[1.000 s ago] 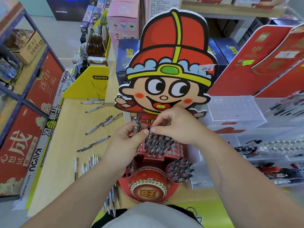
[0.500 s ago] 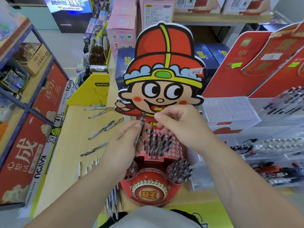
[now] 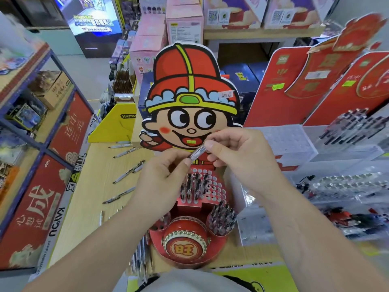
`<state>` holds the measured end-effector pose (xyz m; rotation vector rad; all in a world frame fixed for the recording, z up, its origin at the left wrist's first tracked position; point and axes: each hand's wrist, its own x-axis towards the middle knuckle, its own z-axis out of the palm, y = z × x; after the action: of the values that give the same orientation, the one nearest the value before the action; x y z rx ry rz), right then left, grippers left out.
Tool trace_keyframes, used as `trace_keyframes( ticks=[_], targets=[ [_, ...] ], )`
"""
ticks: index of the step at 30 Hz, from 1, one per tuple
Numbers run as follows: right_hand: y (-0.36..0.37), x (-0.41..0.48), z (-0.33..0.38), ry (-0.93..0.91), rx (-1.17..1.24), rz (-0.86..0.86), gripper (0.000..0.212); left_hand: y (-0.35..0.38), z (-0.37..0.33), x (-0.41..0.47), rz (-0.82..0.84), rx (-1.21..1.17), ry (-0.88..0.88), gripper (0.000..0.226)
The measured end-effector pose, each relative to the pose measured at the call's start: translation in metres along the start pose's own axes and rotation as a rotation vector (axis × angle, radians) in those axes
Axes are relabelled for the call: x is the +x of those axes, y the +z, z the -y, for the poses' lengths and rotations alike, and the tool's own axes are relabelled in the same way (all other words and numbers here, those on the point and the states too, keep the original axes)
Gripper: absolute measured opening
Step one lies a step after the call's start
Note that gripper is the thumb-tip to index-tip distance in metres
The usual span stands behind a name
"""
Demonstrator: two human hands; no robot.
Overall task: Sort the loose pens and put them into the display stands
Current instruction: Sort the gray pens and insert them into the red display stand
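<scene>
Probably light, stiff and slick, the pen [image 3: 196,153] is pinched at its lower end by the left hand [image 3: 166,178] and at its upper end by the right hand [image 3: 237,159], above the red display stand [image 3: 219,186]. A mid-barrel pinch looks best for steering it into a hole.

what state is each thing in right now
pen, tilted, held between both hands
left hand, pinches its lower end
right hand, pinches its upper end
red display stand, grid partly filled, many holes empty
right cup, packed with pens
loose pens, lying flat on the wooden shelf
</scene>
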<state>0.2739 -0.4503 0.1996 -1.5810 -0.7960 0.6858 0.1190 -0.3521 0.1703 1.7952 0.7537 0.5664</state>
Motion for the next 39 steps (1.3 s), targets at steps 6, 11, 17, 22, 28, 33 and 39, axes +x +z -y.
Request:
trace_keyframes(
  ticks=[6,11,17,22,28,33,39],
  targets=[
    [-0.002,-0.003,0.003,-0.046,0.06,-0.091,0.011,0.003,0.0,0.001,-0.056,0.045,0.081,0.016],
    [-0.025,-0.002,0.008,-0.21,-0.071,-0.227,0.02,-0.007,0.025,0.005,-0.175,0.12,0.016,0.023],
    [-0.011,0.003,-0.009,-0.208,-0.335,-0.077,0.028,-0.008,0.051,0.001,-0.03,0.094,-0.15,0.018],
    [0.006,0.014,-0.033,-0.108,-0.513,0.064,0.018,-0.004,0.058,0.005,0.018,0.044,-0.167,0.019],
    [0.011,0.021,-0.046,-0.101,-0.629,0.126,0.017,-0.004,0.063,0.008,0.034,-0.001,-0.199,0.017],
    [0.015,0.021,-0.052,-0.117,-0.655,0.132,0.019,-0.005,0.067,0.008,0.028,-0.005,-0.216,0.016],
    [0.016,0.025,-0.053,-0.078,-0.662,0.222,0.016,-0.004,0.065,0.006,0.024,-0.033,-0.206,0.017]
  ],
)
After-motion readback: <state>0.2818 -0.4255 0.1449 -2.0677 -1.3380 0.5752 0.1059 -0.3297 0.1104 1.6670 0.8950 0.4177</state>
